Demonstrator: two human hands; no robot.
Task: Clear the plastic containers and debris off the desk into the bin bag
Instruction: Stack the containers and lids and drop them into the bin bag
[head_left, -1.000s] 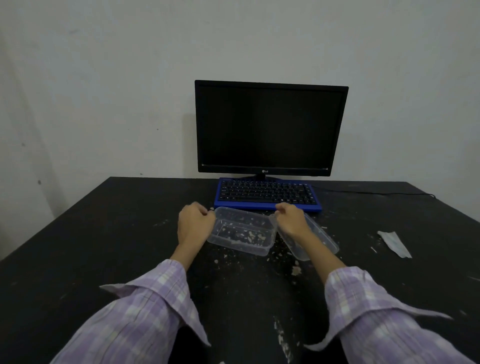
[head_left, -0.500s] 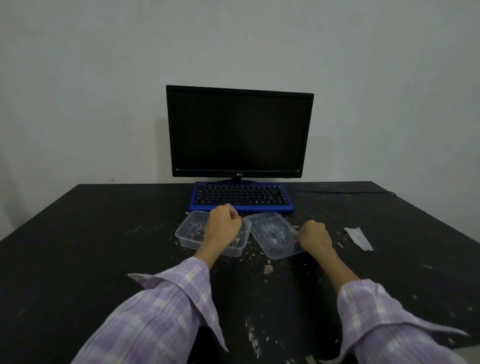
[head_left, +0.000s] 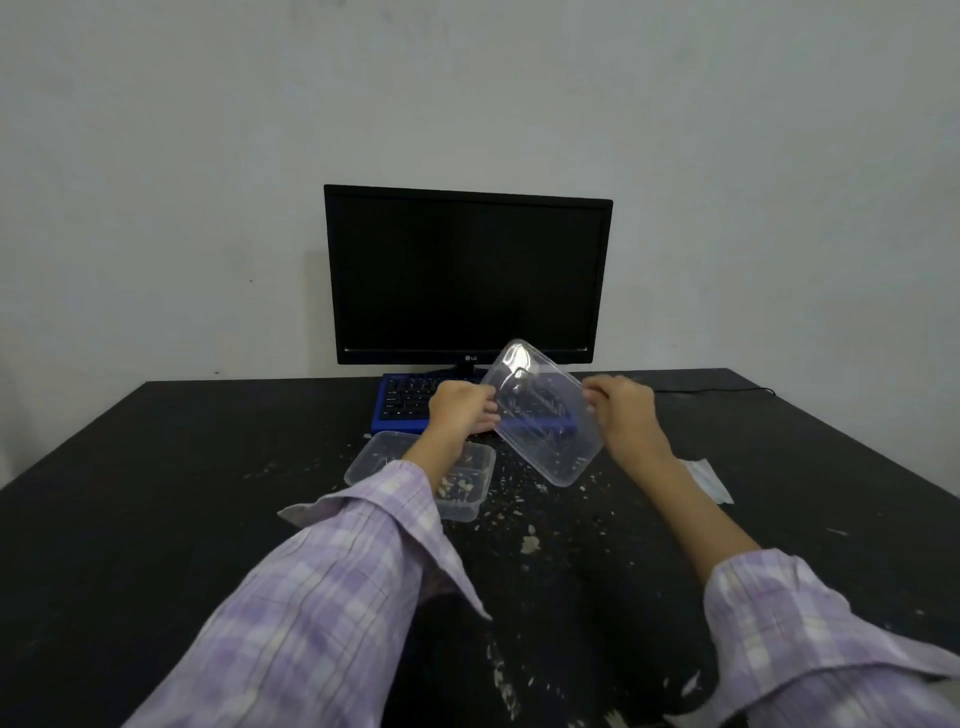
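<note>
Two hands of mine, both in loose lilac checked sleeves, are raised over a black worktop (head_left: 156, 467) and share one clear plastic lid (head_left: 545, 415), which is lifted off the surface and tilted so its far end rises in front of the monitor. My left hand (head_left: 460, 410) has its fingers curled round the lid's left edge, and my right hand (head_left: 623, 410) has its fingers curled round the right edge, so both are closed on it. Below my left wrist a clear plastic container (head_left: 379, 462) rests on the worktop, open at the top, with pale food scraps inside; my forearm hides its middle. Crumbs and debris (head_left: 530, 543) are scattered over the worktop just in front of the container and under the lid, with more specks trailing toward me between my arms. Just beyond my right forearm a flat piece of pale wrapper (head_left: 709, 478) lies on the worktop, partly hidden by the arm. Behind my hands sits a blue keyboard (head_left: 402, 405) with black keys, and behind that stands a black monitor (head_left: 467, 275) with its screen dark, backed by a plain pale wall (head_left: 208, 156). A thin dark cable (head_left: 727, 389) runs along the far right of the worktop. I cannot see the bin bag anywhere in this view
</note>
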